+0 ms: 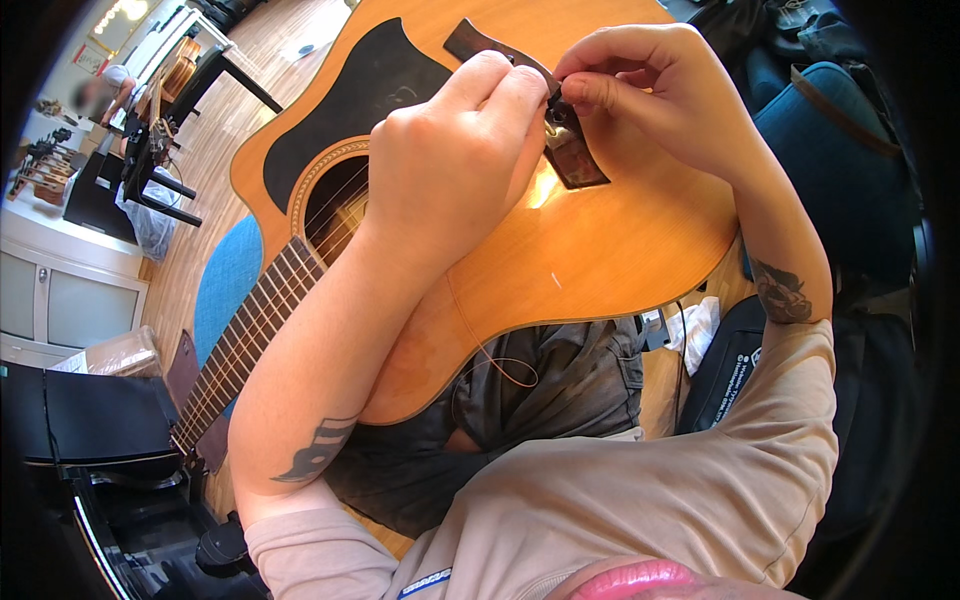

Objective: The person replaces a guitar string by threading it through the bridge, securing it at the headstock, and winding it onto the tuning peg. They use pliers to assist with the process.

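An acoustic guitar (637, 255) with a light wooden top lies across my lap, its fretted neck (251, 330) pointing to the lower left. My left hand (457, 150) is over the dark wooden bridge (577, 157), fingers bent together; its fingertips and whatever they pinch are mostly hidden. Close beside it, my right hand (630, 94) pinches a small dark piece (555, 97) at the bridge, perhaps a bridge pin. A thin copper-coloured string (514, 379) hangs loosely over the guitar's lower edge in a loop. Several strings run over the sound hole (330, 195), beside a black pickguard (360, 90).
A blue seat (229, 277) is behind the neck, and a blue chair (832, 150) stands at the right. A black bag (720, 375) lies on the floor. Another person (116, 90) is at a black bench with instruments, upper left. A glossy black piece of furniture (112, 420) fills the lower left.
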The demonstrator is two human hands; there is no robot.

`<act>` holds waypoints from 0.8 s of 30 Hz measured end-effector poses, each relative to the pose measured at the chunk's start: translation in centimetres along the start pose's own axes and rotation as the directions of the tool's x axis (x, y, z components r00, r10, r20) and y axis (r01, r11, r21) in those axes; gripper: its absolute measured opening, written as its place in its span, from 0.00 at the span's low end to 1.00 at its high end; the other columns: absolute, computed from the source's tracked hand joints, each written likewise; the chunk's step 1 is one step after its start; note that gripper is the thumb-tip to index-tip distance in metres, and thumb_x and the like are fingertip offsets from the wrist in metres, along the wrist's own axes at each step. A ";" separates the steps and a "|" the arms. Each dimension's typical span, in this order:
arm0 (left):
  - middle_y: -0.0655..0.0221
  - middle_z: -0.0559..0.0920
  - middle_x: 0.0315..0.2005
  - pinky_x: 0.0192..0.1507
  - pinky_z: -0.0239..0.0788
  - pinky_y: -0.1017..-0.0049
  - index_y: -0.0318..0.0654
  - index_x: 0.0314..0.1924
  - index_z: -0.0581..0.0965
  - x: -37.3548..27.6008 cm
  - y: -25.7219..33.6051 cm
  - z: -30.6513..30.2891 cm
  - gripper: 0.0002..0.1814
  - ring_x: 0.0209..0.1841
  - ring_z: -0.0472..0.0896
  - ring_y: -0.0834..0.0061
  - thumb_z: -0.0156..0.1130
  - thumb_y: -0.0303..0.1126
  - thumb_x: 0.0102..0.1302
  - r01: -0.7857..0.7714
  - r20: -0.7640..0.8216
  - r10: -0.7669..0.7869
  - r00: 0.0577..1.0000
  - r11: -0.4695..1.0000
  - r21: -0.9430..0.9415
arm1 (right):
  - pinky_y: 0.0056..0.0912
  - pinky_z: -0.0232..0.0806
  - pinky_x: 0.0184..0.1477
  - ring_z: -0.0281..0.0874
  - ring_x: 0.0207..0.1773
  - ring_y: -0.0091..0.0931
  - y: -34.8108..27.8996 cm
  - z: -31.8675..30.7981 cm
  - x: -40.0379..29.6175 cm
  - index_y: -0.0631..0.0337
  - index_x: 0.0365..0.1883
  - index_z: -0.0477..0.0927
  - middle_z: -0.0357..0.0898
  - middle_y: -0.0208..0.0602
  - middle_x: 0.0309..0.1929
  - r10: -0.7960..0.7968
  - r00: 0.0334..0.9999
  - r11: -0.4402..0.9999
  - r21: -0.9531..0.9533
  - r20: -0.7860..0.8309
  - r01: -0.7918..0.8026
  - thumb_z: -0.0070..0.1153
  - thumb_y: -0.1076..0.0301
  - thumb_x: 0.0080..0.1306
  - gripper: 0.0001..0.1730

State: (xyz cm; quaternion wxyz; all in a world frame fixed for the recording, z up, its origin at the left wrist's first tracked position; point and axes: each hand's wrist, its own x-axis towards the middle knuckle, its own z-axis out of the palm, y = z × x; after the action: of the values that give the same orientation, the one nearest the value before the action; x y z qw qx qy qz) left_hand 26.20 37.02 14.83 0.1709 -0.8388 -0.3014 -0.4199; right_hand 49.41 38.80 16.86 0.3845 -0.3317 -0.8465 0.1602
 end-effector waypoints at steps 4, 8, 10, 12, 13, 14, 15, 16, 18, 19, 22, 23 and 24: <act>0.69 0.83 0.31 0.30 0.78 0.71 0.41 0.39 0.82 0.0 0.0 0.2 0.06 0.29 0.86 0.67 0.72 0.26 0.63 0.010 -0.005 -0.010 1.000 1.000 -0.010 | 0.26 0.79 0.54 0.87 0.44 0.20 0.2 0.1 0.0 0.64 0.47 0.89 0.90 0.31 0.40 -0.010 1.000 1.000 0.026 0.001 0.010 0.68 0.68 0.72 0.10; 0.70 0.84 0.31 0.31 0.78 0.71 0.42 0.39 0.84 -0.1 0.0 0.1 0.05 0.29 0.86 0.68 0.72 0.27 0.63 0.013 -0.012 -0.013 1.000 1.000 -0.008 | 0.26 0.80 0.53 0.87 0.43 0.20 -0.1 0.0 0.1 0.64 0.46 0.89 0.89 0.31 0.40 -0.007 1.000 1.000 0.011 0.013 0.007 0.68 0.68 0.71 0.10; 0.70 0.84 0.31 0.31 0.78 0.72 0.42 0.39 0.85 -0.1 0.0 0.1 0.06 0.29 0.86 0.68 0.72 0.28 0.63 0.012 -0.004 -0.012 1.000 1.000 -0.008 | 0.26 0.80 0.53 0.87 0.42 0.20 -0.1 -0.1 0.1 0.65 0.46 0.89 0.89 0.31 0.40 -0.010 1.000 1.000 0.004 0.009 0.010 0.68 0.69 0.71 0.10; 0.71 0.84 0.31 0.32 0.78 0.72 0.43 0.40 0.86 -0.1 0.1 0.0 0.06 0.29 0.86 0.68 0.73 0.29 0.63 0.008 0.014 -0.008 1.000 1.000 -0.007 | 0.25 0.80 0.53 0.87 0.42 0.20 0.2 0.1 0.1 0.65 0.46 0.89 0.89 0.31 0.39 -0.014 1.000 0.999 0.039 -0.012 0.015 0.68 0.69 0.71 0.10; 0.71 0.84 0.32 0.31 0.78 0.72 0.44 0.40 0.86 -0.1 0.1 0.0 0.06 0.29 0.86 0.69 0.73 0.29 0.63 0.003 0.014 -0.003 1.000 1.000 -0.005 | 0.25 0.80 0.53 0.87 0.42 0.19 0.1 0.1 0.1 0.65 0.46 0.89 0.89 0.30 0.39 -0.009 1.000 0.999 0.041 -0.011 0.009 0.68 0.69 0.71 0.09; 0.72 0.84 0.32 0.31 0.79 0.72 0.44 0.41 0.86 -0.2 0.1 0.0 0.07 0.29 0.86 0.69 0.73 0.29 0.63 -0.002 0.013 0.002 1.000 1.000 -0.003 | 0.25 0.80 0.52 0.86 0.42 0.19 -0.1 0.0 0.1 0.65 0.46 0.89 0.88 0.30 0.39 -0.003 1.000 0.999 0.043 -0.010 0.003 0.68 0.70 0.71 0.09; 0.72 0.84 0.32 0.31 0.79 0.72 0.45 0.41 0.86 -0.2 0.1 0.0 0.07 0.29 0.86 0.69 0.73 0.30 0.63 -0.007 0.014 0.007 1.000 1.000 -0.002 | 0.25 0.80 0.52 0.86 0.42 0.19 -0.2 0.0 0.1 0.65 0.46 0.89 0.88 0.30 0.38 0.004 1.000 0.999 0.044 -0.009 -0.004 0.67 0.70 0.72 0.09; 0.72 0.84 0.33 0.31 0.79 0.72 0.45 0.41 0.86 -0.2 0.1 0.0 0.07 0.29 0.86 0.70 0.73 0.30 0.63 -0.016 0.029 0.015 0.999 0.999 0.034 | 0.24 0.80 0.52 0.86 0.42 0.19 -0.1 0.0 0.1 0.65 0.46 0.89 0.88 0.30 0.38 -0.001 1.000 0.999 0.045 -0.010 0.001 0.67 0.70 0.72 0.09; 0.73 0.84 0.34 0.31 0.79 0.72 0.45 0.42 0.86 -0.3 0.2 -0.2 0.08 0.29 0.85 0.70 0.73 0.30 0.62 -0.035 0.061 0.029 0.998 0.994 0.106 | 0.24 0.80 0.52 0.86 0.42 0.18 0.2 0.0 0.1 0.66 0.46 0.88 0.88 0.29 0.38 -0.010 1.000 0.999 0.046 -0.011 0.011 0.67 0.70 0.72 0.09; 0.73 0.84 0.34 0.30 0.79 0.73 0.45 0.42 0.86 -0.3 0.1 -0.2 0.08 0.29 0.85 0.70 0.73 0.30 0.62 -0.051 0.062 0.045 0.997 0.992 0.111 | 0.24 0.80 0.52 0.85 0.42 0.18 0.1 0.0 0.1 0.66 0.46 0.88 0.88 0.29 0.38 0.000 1.000 0.998 0.061 -0.009 0.001 0.67 0.71 0.72 0.09; 0.73 0.83 0.34 0.30 0.79 0.73 0.45 0.42 0.86 -0.3 0.1 -0.2 0.08 0.29 0.85 0.70 0.73 0.29 0.63 -0.088 0.062 0.081 0.995 0.989 0.118 | 0.23 0.80 0.51 0.85 0.42 0.17 0.1 -0.1 0.0 0.66 0.45 0.88 0.87 0.29 0.38 0.023 1.000 0.995 0.092 0.002 -0.023 0.67 0.71 0.72 0.08; 0.73 0.83 0.34 0.30 0.79 0.72 0.44 0.42 0.86 -0.3 0.1 -0.1 0.08 0.28 0.85 0.70 0.73 0.29 0.63 -0.092 0.061 0.085 0.995 0.989 0.114 | 0.23 0.79 0.50 0.85 0.42 0.17 0.1 -0.1 0.1 0.66 0.45 0.88 0.88 0.29 0.38 0.026 1.000 0.995 0.094 0.007 -0.027 0.67 0.71 0.72 0.08; 0.72 0.83 0.34 0.30 0.79 0.72 0.44 0.43 0.86 -0.3 0.1 -0.1 0.08 0.28 0.85 0.70 0.73 0.29 0.63 -0.095 0.059 0.089 0.994 0.989 0.111 | 0.23 0.79 0.50 0.85 0.42 0.17 0.1 -0.1 0.1 0.66 0.45 0.88 0.88 0.29 0.38 0.030 0.999 0.995 0.095 0.013 -0.031 0.68 0.71 0.71 0.08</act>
State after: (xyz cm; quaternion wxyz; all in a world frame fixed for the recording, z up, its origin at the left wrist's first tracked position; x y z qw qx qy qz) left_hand 26.06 36.78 14.66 0.2294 -0.8517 -0.2902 -0.3711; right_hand 49.47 38.93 16.92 0.3925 -0.3248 -0.8350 0.2080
